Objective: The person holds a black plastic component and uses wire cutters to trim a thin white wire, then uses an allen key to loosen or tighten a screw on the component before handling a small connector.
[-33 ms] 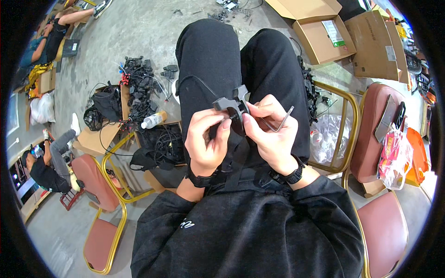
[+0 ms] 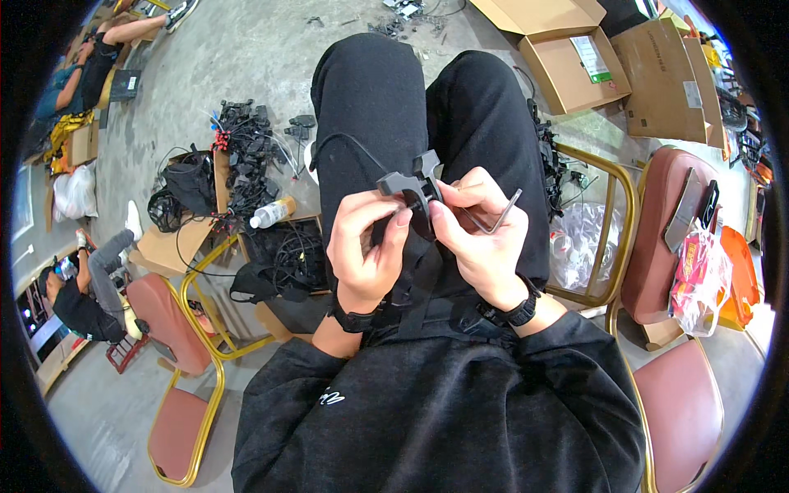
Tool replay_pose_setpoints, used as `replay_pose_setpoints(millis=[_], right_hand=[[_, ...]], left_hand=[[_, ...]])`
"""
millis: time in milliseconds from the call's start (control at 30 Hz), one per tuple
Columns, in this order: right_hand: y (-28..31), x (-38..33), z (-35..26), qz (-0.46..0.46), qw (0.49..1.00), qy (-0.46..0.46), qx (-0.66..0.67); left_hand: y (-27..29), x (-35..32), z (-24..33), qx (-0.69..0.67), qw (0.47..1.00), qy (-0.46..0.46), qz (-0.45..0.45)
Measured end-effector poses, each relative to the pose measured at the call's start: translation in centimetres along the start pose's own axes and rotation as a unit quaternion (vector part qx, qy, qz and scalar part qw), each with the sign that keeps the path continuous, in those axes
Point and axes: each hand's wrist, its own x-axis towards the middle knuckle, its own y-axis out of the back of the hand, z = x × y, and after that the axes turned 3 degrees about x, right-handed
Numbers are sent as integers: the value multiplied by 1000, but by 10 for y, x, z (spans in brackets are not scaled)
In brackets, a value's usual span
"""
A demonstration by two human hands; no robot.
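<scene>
Above my lap, both hands meet at a small black plastic part (image 2: 417, 187) with two blocky, clip-like ends and a rounded body. A thin black cable (image 2: 359, 146) runs over my left thigh toward it. My left hand (image 2: 362, 255) is closed, with thumb and fingers pinching the part's left side. Thumb and forefinger of my right hand (image 2: 486, 246) pinch its right side. A bent, dark metal hex key (image 2: 508, 209) rests in the curled fingers of the right hand, its short end sticking out. The fingertips hide some of the part's lower section.
To the left lie a heap of black cables and parts (image 2: 251, 156), a plastic bottle (image 2: 273, 213) and a brown chair (image 2: 168, 320). On the right stand open cardboard boxes (image 2: 567, 70) and a chair (image 2: 655, 238) bearing phones and a plastic bag (image 2: 701, 275). Other people sit at far left.
</scene>
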Motion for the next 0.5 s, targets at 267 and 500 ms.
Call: replay_pose_setpoints(millis=[267,500], right_hand=[[0,4,-10,-64,992,-97,53],[-1,5,-3,-66,997,-38,18]], left_hand=[[-1,1,-1,-200,970,134,40],[-13,5,5,-422,860,276,73]])
